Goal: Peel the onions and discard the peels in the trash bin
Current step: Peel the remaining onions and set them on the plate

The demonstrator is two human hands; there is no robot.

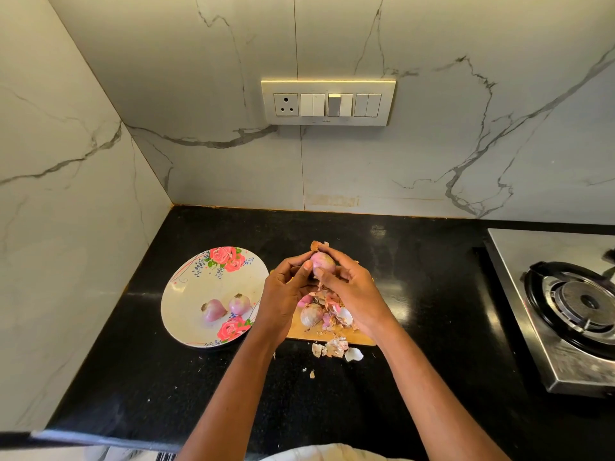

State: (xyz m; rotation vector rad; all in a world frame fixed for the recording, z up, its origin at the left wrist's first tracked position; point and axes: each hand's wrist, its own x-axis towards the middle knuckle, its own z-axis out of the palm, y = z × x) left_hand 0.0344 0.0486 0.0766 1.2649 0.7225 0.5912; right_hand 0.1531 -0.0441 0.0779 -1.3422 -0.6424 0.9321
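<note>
Holding onion point(322, 261) between left hand point(286, 294), right hand point(349, 287).

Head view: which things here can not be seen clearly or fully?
- Trash bin: nowhere in the head view.
- Cutting board: mostly covered by both hands and the peels.
- Held onion: partly hidden by the left hand and right hand.
- Gas stove: cut off by the right edge.

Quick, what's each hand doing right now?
Left hand: holds the onion by its fingertips.
Right hand: also grips the onion, fingers curled over its papery skin.
</note>
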